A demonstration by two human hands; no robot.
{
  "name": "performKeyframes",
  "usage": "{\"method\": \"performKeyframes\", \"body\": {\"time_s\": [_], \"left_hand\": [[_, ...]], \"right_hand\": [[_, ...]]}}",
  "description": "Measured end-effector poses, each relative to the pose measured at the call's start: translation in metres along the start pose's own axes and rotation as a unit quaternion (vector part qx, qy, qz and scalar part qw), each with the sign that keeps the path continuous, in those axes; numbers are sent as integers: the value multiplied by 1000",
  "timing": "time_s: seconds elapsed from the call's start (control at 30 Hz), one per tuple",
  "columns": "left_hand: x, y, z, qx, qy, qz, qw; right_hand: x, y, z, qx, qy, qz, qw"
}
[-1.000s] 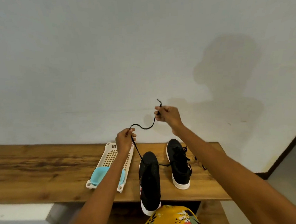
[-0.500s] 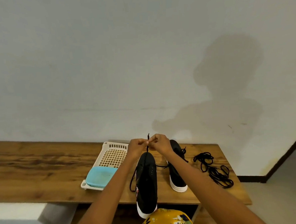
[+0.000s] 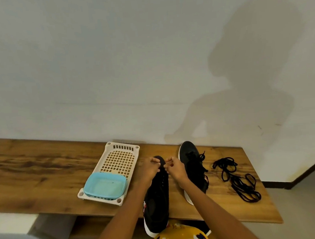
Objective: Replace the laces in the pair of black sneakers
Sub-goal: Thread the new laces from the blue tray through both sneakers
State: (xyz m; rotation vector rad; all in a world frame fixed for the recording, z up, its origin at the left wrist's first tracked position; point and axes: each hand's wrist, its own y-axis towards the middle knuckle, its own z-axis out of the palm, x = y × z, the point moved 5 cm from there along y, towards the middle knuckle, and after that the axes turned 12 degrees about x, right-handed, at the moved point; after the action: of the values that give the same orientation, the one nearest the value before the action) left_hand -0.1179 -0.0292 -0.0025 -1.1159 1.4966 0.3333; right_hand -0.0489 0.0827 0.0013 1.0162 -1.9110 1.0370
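Sneaker [image 3: 158,198] black, white-soled, toe away, overhanging table [image 3: 37,182] | hands: left [image 3: 149,168], right [image 3: 175,169] curled at its toe, grip unclear

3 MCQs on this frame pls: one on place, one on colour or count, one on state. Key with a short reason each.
1. Where does the loose pile of laces lie?
A. In the basket
B. On the bench, right of both sneakers
C. On the floor

2. What colour is the tub in the basket?
A. Light blue
B. Red
C. Black

3. What state is the right sneaker in?
A. No lace at all
B. Laced, loose ends showing
C. Held up in the air

Key:
1 B: the pile lies on the bench near its right end, apart from the shoes.
2 A: the tub is light blue, at the near end of the white basket.
3 B: black laces cross its top and it stands on the bench; the left hand and right hand work at the left sneaker.
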Motion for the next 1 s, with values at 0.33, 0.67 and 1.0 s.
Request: {"method": "performKeyframes", "body": {"time_s": [0.33, 0.67, 1.0], "left_hand": [[16, 20, 11, 6, 419, -1, 908], [-18, 12, -4, 11, 322, 68, 944], [-224, -94, -42, 43, -122, 244, 961]], "right_hand": [[-30, 16, 10, 121, -354, 43, 926], [27, -9, -37, 99, -39, -19, 994], [203, -100, -115, 17, 346, -234, 908]]}}
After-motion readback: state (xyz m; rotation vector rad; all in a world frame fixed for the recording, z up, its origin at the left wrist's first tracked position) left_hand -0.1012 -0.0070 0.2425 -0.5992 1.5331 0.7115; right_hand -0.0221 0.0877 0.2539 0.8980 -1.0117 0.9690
